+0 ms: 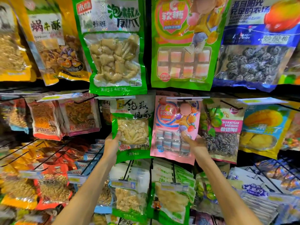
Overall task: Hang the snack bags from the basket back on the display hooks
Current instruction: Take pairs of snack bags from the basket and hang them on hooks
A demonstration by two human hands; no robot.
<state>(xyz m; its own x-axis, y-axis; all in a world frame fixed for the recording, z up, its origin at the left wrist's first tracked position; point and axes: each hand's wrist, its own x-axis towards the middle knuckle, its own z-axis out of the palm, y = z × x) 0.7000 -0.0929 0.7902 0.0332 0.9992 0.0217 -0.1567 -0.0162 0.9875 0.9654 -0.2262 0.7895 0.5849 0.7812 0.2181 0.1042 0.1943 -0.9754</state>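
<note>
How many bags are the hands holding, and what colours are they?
Green bag, held by the left hand: 1
Pink bag, held by the right hand: 1
Total: 2

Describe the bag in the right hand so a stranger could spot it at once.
Find the middle row of hooks on the snack wall. Just right of centre hangs a pink candy bag, gripped low by the right hand. Its neighbours are green; it alone is pink, showing pastel cubes.
</note>
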